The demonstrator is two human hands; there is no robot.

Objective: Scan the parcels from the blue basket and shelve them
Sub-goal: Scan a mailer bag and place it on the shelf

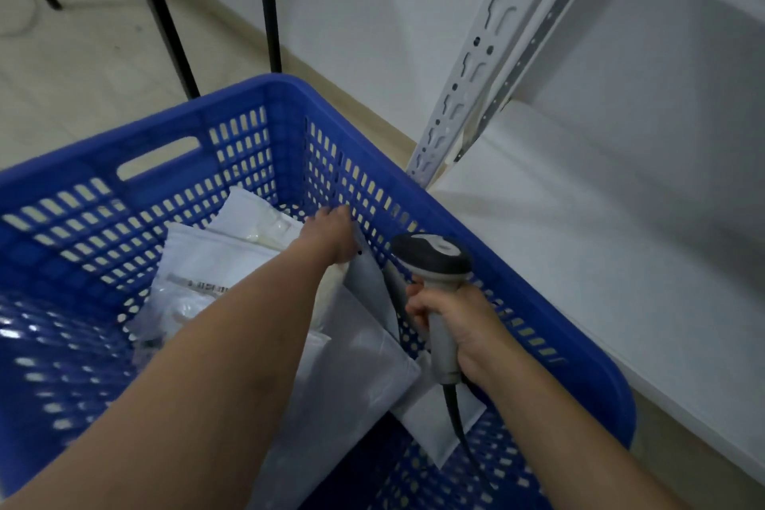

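The blue basket (256, 91) is moulded plastic, its lattice walls smooth with a dull sheen. The grey mailer (352, 364) and the white parcel (232, 253) are smooth plastic film, softly glossy; the clear bag (174, 302) is crinkled and shinier. The scanner (439, 282) is hard plastic with a matt grey handle, and its cable (455, 414) looks rubbery. The shelf upright (476, 70) is white-painted punched metal, and the shelf board (600, 240) is matt white.
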